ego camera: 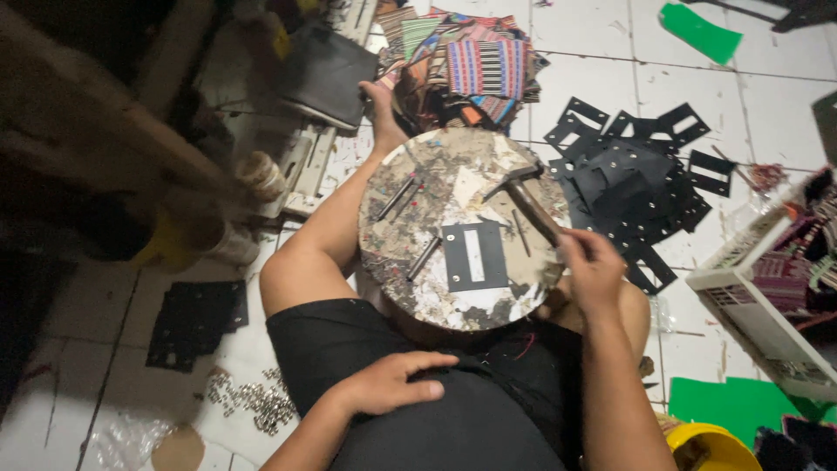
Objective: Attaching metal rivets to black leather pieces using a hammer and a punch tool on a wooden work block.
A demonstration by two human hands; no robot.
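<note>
Hammer (530,202) rests in your right hand (593,272), fingers clamped on its handle, which slants up-left to the head over the round work block (410,262). Black slotted piece (473,255) lies just left of that hand. Your left hand (392,384) rests loosely curled on your lap.

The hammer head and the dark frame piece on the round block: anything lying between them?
Head view: a thin metal rod lies between hammer and dark frame piece.

One hammer (523,187), one black piece (473,255) and about three metal rods (397,197) lie on one round board (410,279). At three o'clock: one white basket (741,305).
</note>
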